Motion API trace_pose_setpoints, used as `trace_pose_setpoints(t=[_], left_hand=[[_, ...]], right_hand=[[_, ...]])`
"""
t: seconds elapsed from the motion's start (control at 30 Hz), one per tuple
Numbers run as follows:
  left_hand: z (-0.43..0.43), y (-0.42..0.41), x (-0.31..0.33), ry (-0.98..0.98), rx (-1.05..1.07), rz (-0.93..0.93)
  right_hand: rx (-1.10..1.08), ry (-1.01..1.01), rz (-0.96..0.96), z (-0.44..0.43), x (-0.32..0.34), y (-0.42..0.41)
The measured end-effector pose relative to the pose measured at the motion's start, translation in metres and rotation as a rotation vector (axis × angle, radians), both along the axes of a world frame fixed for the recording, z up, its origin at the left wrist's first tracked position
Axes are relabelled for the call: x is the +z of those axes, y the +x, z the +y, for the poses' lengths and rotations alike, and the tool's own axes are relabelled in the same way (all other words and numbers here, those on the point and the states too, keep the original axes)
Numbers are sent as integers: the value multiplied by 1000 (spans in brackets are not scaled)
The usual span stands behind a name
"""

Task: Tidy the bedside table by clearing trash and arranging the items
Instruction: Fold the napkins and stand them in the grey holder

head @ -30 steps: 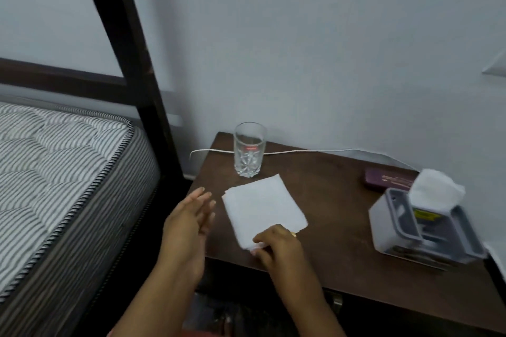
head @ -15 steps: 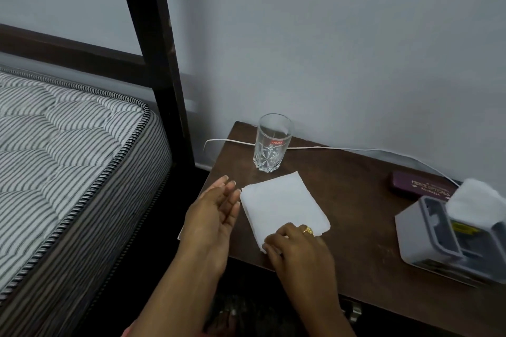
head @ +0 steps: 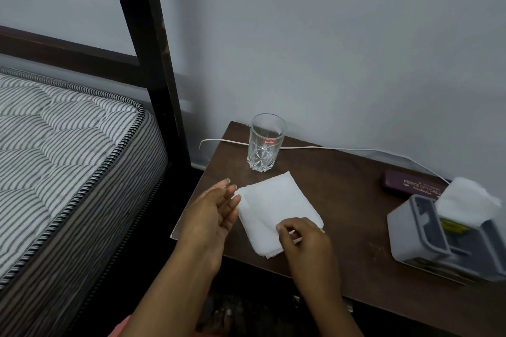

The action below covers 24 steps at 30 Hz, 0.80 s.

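Observation:
A folded white tissue (head: pixel 271 205) lies flat near the front left of the dark wooden bedside table (head: pixel 350 200). My right hand (head: pixel 304 241) rests on the tissue's near right corner, fingers curled and pinching its edge. Just left of the tissue hovers my left hand (head: pixel 216 216), fingers apart and holding nothing, its fingertips almost at the tissue's left edge. An empty clear glass (head: pixel 265 142) stands upright behind the tissue, near the table's back left corner.
A grey tissue dispenser (head: pixel 443 238) with a white tissue sticking out stands at the table's right. A dark purple spectacle case (head: pixel 410 186) lies behind it. A white cable (head: pixel 342 148) runs along the wall. A striped mattress (head: pixel 54 161) and dark bedpost (head: pixel 161 63) stand left.
My right hand's fingers have curled in tighter on the tissue's near corner. My left hand has drawn closer to the tissue's left edge. The camera has swung left.

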<state>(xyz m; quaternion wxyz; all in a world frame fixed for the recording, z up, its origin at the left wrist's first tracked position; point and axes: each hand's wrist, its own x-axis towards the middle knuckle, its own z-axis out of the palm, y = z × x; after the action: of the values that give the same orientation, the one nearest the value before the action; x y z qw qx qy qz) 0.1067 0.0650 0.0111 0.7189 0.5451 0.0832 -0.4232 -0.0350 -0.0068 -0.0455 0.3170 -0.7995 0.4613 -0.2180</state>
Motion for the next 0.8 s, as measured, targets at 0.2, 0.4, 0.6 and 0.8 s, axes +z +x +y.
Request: trace_pose_setpoints(t=[0.2,0.4,0.6,0.8], left_hand=[[-21,-22,-12,281,-427,-204],[-39,-23,-23,348,-533,-172],[-51,-17,-32,391,-486,-331],[-56,-13,-34,370,-448,-400]], right_hand=[[-147,242,-240,-12,0,-3],[74,61,-120,-7,1,-8],[181,-65,10,-1,5,-11],[251,-387,166,1,14,-13]])
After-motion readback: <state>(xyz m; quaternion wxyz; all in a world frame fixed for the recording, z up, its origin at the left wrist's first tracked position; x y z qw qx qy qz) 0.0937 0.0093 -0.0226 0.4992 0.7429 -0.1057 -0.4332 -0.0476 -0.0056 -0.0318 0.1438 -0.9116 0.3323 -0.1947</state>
